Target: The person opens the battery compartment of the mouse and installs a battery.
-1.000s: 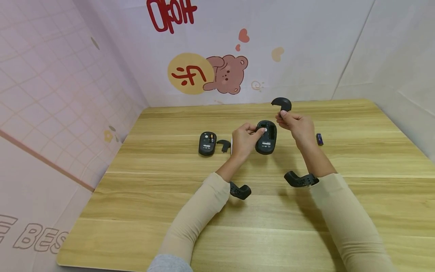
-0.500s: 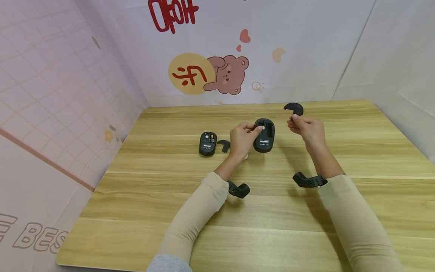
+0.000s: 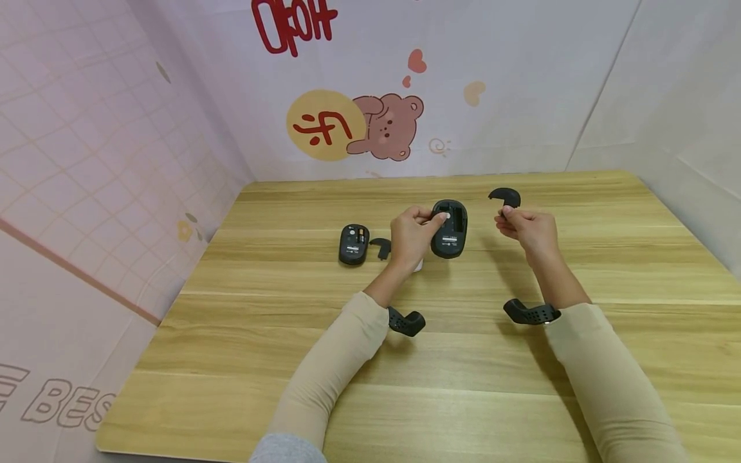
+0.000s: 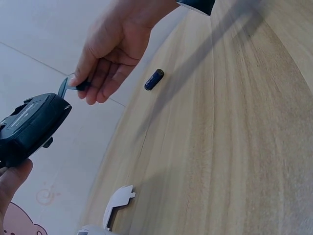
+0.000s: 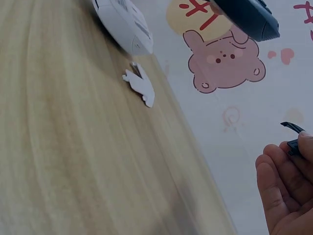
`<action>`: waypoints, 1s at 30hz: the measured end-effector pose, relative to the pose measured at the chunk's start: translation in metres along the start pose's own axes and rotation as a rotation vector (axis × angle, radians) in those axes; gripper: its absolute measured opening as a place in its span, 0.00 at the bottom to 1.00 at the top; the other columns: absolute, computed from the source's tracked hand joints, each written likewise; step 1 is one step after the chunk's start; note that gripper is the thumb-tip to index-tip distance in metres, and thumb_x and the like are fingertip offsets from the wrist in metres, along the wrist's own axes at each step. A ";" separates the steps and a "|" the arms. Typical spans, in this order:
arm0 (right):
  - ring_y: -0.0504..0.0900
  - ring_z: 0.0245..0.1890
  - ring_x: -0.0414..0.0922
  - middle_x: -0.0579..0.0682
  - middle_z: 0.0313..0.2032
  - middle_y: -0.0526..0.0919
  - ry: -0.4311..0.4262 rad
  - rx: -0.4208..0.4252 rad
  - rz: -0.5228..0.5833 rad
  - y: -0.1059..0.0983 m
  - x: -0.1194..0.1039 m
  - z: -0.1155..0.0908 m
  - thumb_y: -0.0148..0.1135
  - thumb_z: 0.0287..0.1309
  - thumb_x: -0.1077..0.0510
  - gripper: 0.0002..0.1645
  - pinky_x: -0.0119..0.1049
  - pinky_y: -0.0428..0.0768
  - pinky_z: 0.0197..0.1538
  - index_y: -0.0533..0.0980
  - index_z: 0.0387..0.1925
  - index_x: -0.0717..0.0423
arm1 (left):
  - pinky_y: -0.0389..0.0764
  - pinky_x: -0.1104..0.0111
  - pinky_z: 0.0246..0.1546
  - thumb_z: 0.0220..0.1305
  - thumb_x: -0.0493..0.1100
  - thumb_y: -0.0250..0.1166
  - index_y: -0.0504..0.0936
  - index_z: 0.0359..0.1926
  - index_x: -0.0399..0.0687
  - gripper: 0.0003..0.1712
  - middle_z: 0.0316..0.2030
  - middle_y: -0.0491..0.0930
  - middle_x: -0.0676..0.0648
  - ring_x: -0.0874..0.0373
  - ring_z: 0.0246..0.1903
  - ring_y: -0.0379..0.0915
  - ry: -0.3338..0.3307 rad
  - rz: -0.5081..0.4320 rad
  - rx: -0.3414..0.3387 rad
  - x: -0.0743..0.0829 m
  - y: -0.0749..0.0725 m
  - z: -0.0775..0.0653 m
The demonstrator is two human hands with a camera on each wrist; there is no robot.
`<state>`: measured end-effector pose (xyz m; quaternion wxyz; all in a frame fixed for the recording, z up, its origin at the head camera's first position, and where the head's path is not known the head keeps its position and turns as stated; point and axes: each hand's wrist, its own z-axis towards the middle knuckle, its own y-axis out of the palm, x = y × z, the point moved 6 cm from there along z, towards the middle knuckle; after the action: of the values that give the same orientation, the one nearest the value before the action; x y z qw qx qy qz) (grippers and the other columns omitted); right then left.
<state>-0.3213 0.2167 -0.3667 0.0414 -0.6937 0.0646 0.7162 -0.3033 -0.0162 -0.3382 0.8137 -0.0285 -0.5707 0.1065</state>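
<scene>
My left hand (image 3: 411,239) grips a black computer mouse (image 3: 449,245), thumb on its underside, which faces the head camera. The mouse's battery slot is uncovered and looks dark inside. To the right, my right hand (image 3: 537,235) pinches a curved black battery cover (image 3: 508,195) between thumb and fingers, raised above the table and apart from the mouse. In the left wrist view, a dark blue battery (image 4: 154,79) lies on the table beyond the right hand; in the head view that hand hides it.
A second black mouse (image 3: 354,245) lies underside up left of the hands, a battery in its slot. Beside it is another black cover (image 3: 382,247). The right wrist view shows a white mouse (image 5: 122,24) and white cover (image 5: 143,89) on the wooden table (image 5: 88,147).
My right hand has moved right with the cover, widening its gap from the mouse, and has lowered slightly at the end. My left hand has shifted slightly left with the mouse.
</scene>
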 end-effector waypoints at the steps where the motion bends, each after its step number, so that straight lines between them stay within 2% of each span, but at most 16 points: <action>1: 0.84 0.29 0.39 0.44 0.25 0.84 -0.001 0.000 -0.003 -0.001 0.001 0.000 0.60 0.59 0.56 0.10 0.30 0.80 0.37 0.83 0.32 0.58 | 0.79 0.74 0.23 0.55 0.43 0.69 0.81 0.32 0.36 0.12 0.27 0.84 0.46 0.66 0.26 0.79 0.000 0.002 0.001 0.000 0.000 0.000; 4: 0.83 0.28 0.39 0.43 0.24 0.84 0.000 -0.004 -0.019 -0.003 0.005 0.000 0.59 0.60 0.56 0.11 0.30 0.81 0.37 0.83 0.32 0.58 | 0.79 0.74 0.23 0.55 0.43 0.69 0.81 0.32 0.36 0.12 0.27 0.84 0.45 0.65 0.26 0.80 -0.003 0.004 0.006 0.000 -0.002 0.000; 10: 0.84 0.26 0.39 0.45 0.22 0.84 0.046 -0.018 0.025 -0.012 0.016 0.002 0.59 0.60 0.57 0.10 0.30 0.81 0.35 0.83 0.27 0.57 | 0.80 0.73 0.24 0.55 0.43 0.69 0.81 0.33 0.36 0.12 0.28 0.84 0.44 0.64 0.27 0.80 0.008 -0.018 0.004 0.000 -0.003 0.001; 12: 0.83 0.26 0.39 0.46 0.22 0.84 0.076 -0.016 0.026 -0.015 0.021 0.003 0.60 0.59 0.57 0.11 0.30 0.81 0.35 0.83 0.28 0.59 | 0.80 0.73 0.24 0.55 0.43 0.69 0.81 0.33 0.36 0.12 0.28 0.84 0.44 0.64 0.27 0.80 0.012 -0.019 0.002 0.000 -0.003 0.001; 16: 0.83 0.25 0.36 0.43 0.20 0.83 0.145 -0.022 -0.046 -0.023 0.031 0.008 0.59 0.60 0.56 0.12 0.29 0.81 0.35 0.83 0.25 0.55 | 0.80 0.73 0.24 0.55 0.42 0.69 0.81 0.33 0.36 0.12 0.28 0.84 0.44 0.64 0.27 0.80 0.004 -0.026 0.001 0.000 -0.002 0.001; 20: 0.82 0.22 0.36 0.44 0.18 0.82 0.241 -0.067 -0.090 -0.027 0.038 0.010 0.59 0.61 0.56 0.13 0.29 0.81 0.32 0.80 0.21 0.52 | 0.80 0.73 0.25 0.55 0.42 0.69 0.81 0.33 0.36 0.12 0.28 0.84 0.44 0.64 0.27 0.80 -0.005 -0.032 0.001 0.000 -0.002 0.002; 25: 0.82 0.21 0.38 0.46 0.17 0.82 0.343 -0.140 -0.159 -0.028 0.042 0.007 0.58 0.62 0.55 0.13 0.28 0.81 0.29 0.79 0.26 0.58 | 0.80 0.73 0.24 0.55 0.42 0.69 0.81 0.34 0.36 0.12 0.28 0.84 0.43 0.63 0.27 0.80 -0.002 -0.036 -0.005 0.001 -0.002 0.001; 30: 0.81 0.20 0.37 0.46 0.18 0.82 0.372 -0.180 -0.238 -0.029 0.044 0.006 0.56 0.63 0.54 0.14 0.28 0.80 0.30 0.77 0.33 0.63 | 0.80 0.73 0.24 0.55 0.42 0.69 0.81 0.33 0.36 0.12 0.28 0.84 0.44 0.64 0.26 0.80 -0.004 -0.033 -0.004 0.000 -0.001 0.002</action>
<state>-0.3242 0.2445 -0.4119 0.0509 -0.8172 -0.0752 0.5692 -0.3045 -0.0175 -0.3374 0.8142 -0.0205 -0.5729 0.0921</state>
